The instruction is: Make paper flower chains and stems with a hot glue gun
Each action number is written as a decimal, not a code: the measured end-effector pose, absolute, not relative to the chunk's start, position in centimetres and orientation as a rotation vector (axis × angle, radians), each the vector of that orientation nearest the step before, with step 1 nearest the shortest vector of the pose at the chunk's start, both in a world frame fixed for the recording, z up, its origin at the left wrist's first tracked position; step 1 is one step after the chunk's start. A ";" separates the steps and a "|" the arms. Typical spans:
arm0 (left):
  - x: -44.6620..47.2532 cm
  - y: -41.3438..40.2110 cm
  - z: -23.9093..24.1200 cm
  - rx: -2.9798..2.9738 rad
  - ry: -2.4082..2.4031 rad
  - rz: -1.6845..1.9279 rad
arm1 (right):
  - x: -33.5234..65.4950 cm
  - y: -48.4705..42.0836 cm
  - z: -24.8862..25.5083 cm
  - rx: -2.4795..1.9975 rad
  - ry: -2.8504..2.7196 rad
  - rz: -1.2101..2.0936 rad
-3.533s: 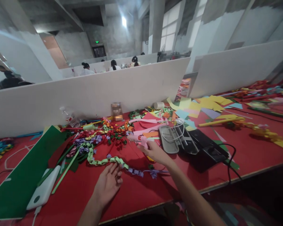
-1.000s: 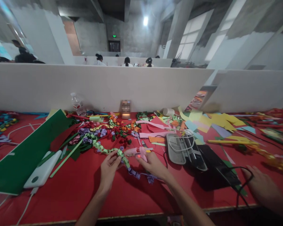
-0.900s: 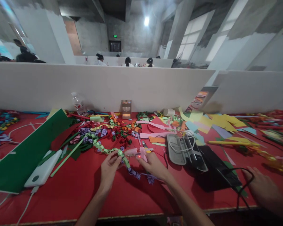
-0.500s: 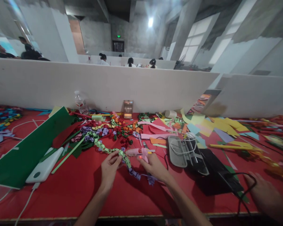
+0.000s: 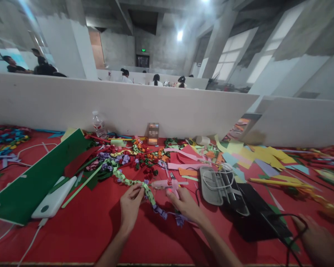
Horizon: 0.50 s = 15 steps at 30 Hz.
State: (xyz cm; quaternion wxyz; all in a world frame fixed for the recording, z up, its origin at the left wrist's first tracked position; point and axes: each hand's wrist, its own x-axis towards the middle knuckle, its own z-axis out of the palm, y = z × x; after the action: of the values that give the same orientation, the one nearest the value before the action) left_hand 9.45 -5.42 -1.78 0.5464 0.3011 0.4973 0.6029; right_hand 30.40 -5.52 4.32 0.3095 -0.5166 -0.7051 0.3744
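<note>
My left hand (image 5: 132, 204) pinches a paper chain (image 5: 150, 195) of light green links that turn purple toward its lower right end. My right hand (image 5: 185, 202) is closed around a pink hot glue gun (image 5: 171, 183). The gun's nozzle points left and sits close to the chain near my left fingertips; whether it touches I cannot tell. A pale glue stick shows at the gun's rear. The green part of the chain runs back to a heap of paper chains (image 5: 122, 160), and its purple end lies below my right hand.
A green board (image 5: 39, 178) and a white power bank (image 5: 54, 197) lie at left. At right are a grey case (image 5: 210, 187), a black flat object (image 5: 256, 211) and another person's hand (image 5: 317, 237). Coloured paper (image 5: 245, 155), a bottle (image 5: 98, 126) and a white partition (image 5: 167, 107) stand farther back.
The whole view has shifted slightly, with things appearing a little lower and to the right. Both hands keep their grips on the chain and the glue gun.
</note>
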 end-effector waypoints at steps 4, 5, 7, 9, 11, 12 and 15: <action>9.5 -5.5 -2.2 0.737 1.166 1.440 | 30.3 -5.4 4.2 -1.349 -1.897 0.969; 9.5 -5.5 -2.3 0.739 1.165 1.440 | 30.2 -5.4 4.2 -1.358 -1.897 0.957; 9.5 -5.5 -2.5 0.755 1.171 1.444 | 30.1 -5.4 4.0 -1.389 -1.888 0.927; 9.6 -5.4 -2.7 0.785 1.192 1.459 | 30.1 -5.4 3.8 -1.415 -1.883 0.893; 9.6 -5.4 -2.8 0.803 1.212 1.480 | 30.1 -5.4 3.5 -1.424 -1.899 0.873; 9.6 -5.4 -2.8 0.802 1.217 1.485 | 30.1 -5.4 3.3 -1.426 -1.909 0.865; 9.7 -5.4 -2.9 0.774 1.219 1.486 | 30.1 -5.4 3.0 -1.422 -1.944 0.839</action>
State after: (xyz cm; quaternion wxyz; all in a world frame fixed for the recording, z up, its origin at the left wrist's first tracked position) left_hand 9.70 -5.36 -2.88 0.5096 0.3213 0.5062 0.6171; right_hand 30.07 -5.36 2.96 0.2912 -0.5332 -0.7293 0.3147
